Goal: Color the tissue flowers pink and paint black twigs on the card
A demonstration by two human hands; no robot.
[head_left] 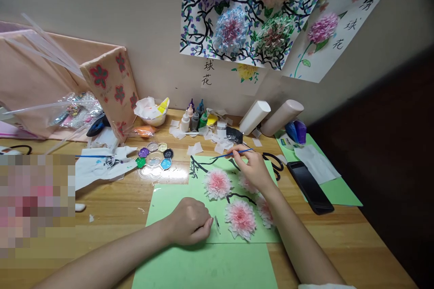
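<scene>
The person's left hand [191, 221] is curled into a fist, back upward, thumb resting against the bent fingers. The bare left forearm [118, 248] slants in from the lower left. The right hand [251, 166] reaches farther forward, fingers bent in a pinch, the bare right forearm [298, 230] angling up from the lower right.

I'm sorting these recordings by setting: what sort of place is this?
Likely an indoor craft workspace: a green sheet bearing pink flowers, a paint palette, and floral artwork on the wall.
</scene>
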